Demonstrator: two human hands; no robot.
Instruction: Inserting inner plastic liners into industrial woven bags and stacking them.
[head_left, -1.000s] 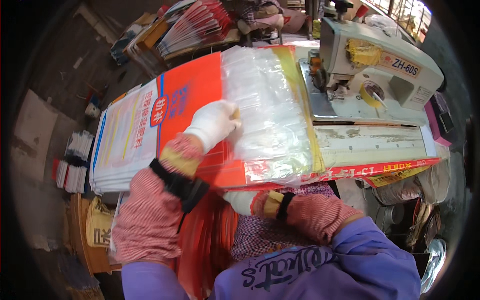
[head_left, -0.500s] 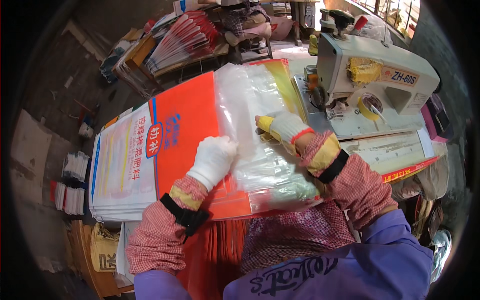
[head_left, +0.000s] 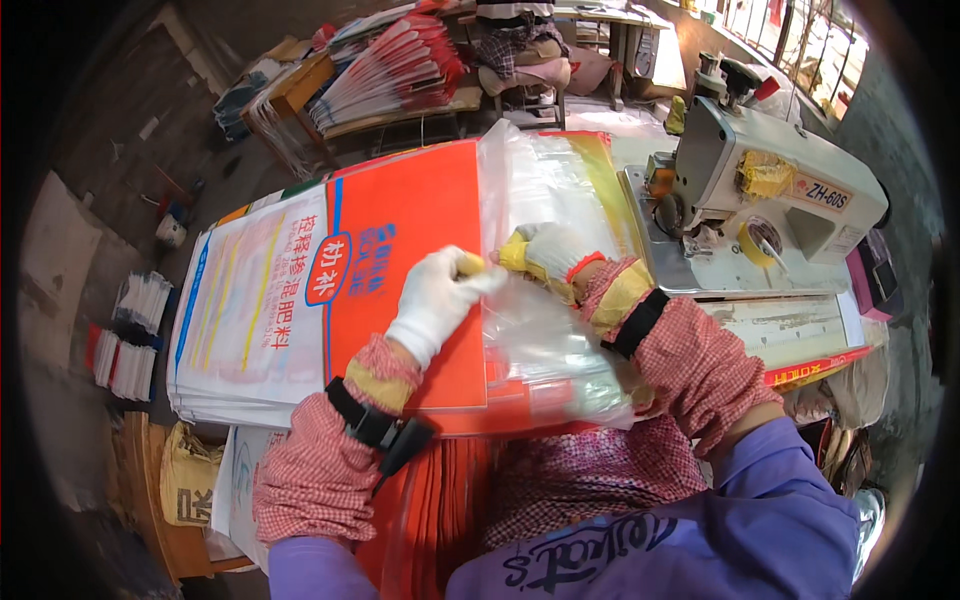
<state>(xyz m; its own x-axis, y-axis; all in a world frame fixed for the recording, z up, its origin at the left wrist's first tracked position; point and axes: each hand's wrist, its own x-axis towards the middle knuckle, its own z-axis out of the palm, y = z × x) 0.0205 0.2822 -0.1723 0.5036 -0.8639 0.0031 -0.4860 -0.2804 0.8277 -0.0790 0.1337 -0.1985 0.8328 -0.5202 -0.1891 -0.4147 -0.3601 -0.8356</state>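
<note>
Head view: here's the left hand point(head_left: 437, 300), fingers curled, just beside the right hand point(head_left: 553, 253), fingers bent too, grips too blurred to call; clear film point(head_left: 535, 325) lies beneath both, liable to crease if tugged unevenly. Red and blue characters mark sacks point(head_left: 410, 200) left of the fingers; dark lettering, the sewing machine point(head_left: 735, 155) rightward.

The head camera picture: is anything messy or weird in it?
I see nothing spilled. The pile of clear thin plastic looks crinkled beside the smooth, flat orange-and-white sacks. Oddest is the crumpled yellow patch on the pale grey metal sewing machine: it looks stuck on, not part of it.
</note>
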